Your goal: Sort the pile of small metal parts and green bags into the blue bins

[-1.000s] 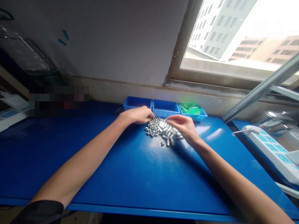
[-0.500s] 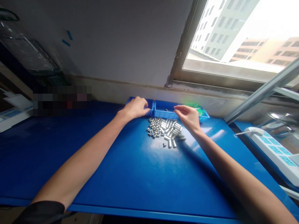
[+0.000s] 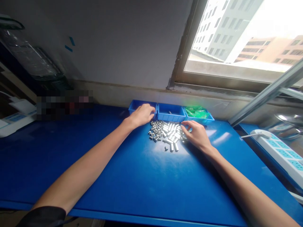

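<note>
A heap of small silver metal parts (image 3: pixel 165 134) lies on the blue table top (image 3: pixel 132 176) in front of three small blue bins. My left hand (image 3: pixel 142 115) is at the front rim of the left bin (image 3: pixel 136 105), fingers curled near the heap's upper left edge; whether it holds a part is hidden. My right hand (image 3: pixel 197 135) lies low on the table, fingertips touching the heap's right edge. The middle bin (image 3: pixel 171 112) has a part or two inside. The right bin (image 3: pixel 201 114) holds green pieces.
A white power strip with blue sockets (image 3: pixel 281 154) lies at the right. A slanting metal rail (image 3: pixel 265 94) crosses by the window. Another white device (image 3: pixel 14 118) sits at the far left. The wall stands just behind the bins.
My right hand came down from over the middle bin to the heap's right edge. My left hand shifted slightly from the left bin's rim toward the heap.
</note>
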`<act>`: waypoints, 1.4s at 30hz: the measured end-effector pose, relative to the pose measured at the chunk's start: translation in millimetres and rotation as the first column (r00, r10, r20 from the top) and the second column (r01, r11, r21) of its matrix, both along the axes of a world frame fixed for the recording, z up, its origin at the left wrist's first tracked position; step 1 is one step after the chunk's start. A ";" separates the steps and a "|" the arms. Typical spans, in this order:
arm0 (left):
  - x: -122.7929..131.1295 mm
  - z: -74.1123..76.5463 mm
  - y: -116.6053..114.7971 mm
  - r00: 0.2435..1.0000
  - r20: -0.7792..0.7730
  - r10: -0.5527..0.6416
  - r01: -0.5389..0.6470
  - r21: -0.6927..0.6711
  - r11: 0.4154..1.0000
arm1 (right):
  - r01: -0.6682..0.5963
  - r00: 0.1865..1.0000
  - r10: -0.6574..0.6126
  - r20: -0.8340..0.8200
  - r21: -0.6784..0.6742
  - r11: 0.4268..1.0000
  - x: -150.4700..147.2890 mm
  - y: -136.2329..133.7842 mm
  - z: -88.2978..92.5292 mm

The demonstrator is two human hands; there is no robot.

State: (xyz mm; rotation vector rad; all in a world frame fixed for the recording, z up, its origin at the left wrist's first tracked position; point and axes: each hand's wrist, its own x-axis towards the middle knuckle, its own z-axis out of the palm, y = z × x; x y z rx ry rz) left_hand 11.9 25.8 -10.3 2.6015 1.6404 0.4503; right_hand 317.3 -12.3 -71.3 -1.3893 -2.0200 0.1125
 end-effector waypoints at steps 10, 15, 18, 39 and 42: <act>6.1 3.3 -3.3 0.997 0.035 -0.064 0.065 -0.018 0.998 | -0.095 0.994 0.094 -0.048 -0.036 0.995 -1.9 1.5 -6.9; -8.9 17.4 -2.5 0.979 0.159 -0.129 0.145 -0.094 0.985 | -0.122 0.992 0.122 -0.036 0.001 0.993 -2.4 4.9 -10.7; -14.4 21.4 -1.7 0.979 0.118 -0.167 0.188 -0.198 0.962 | -0.165 0.986 0.164 -0.036 -0.003 0.986 -3.4 5.6 -11.3; 2.4 18.0 -9.8 0.995 -0.011 -0.094 0.094 -0.019 0.995 | -0.267 0.964 0.267 0.010 -0.010 0.964 -1.7 5.1 -12.6; 6.4 22.3 -13.6 0.999 -0.022 0.033 -0.033 0.005 0.999 | -0.268 0.963 0.268 0.010 -0.030 0.963 -1.7 5.3 -13.1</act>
